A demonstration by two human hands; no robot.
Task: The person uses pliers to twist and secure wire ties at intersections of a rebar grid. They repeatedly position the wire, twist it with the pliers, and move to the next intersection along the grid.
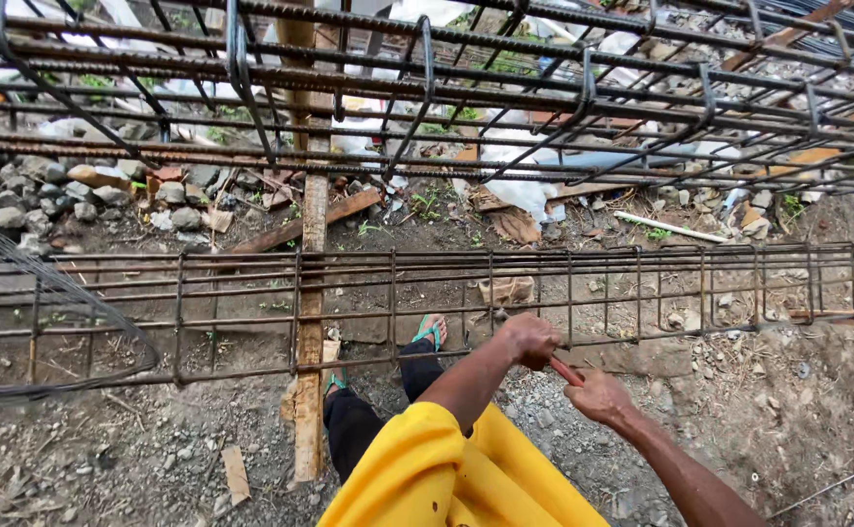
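Both fists, left hand [529, 339] and right hand [598, 395], are clamped on a red-handled tool [566, 371] at the rebar cage [388, 312]'s lower bar, most stirrups look placed already, tying seems midway.

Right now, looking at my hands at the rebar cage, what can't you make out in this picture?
Head view only:
- The red-handled tool: only a short red piece shows between the left hand and right hand; its working end is covered by the left fist.
- The joint on the rebar cage under the left hand: hidden by the fist.
- The thin wire coil: cut off by the left edge.
- The feet: partly hidden behind cage bars.
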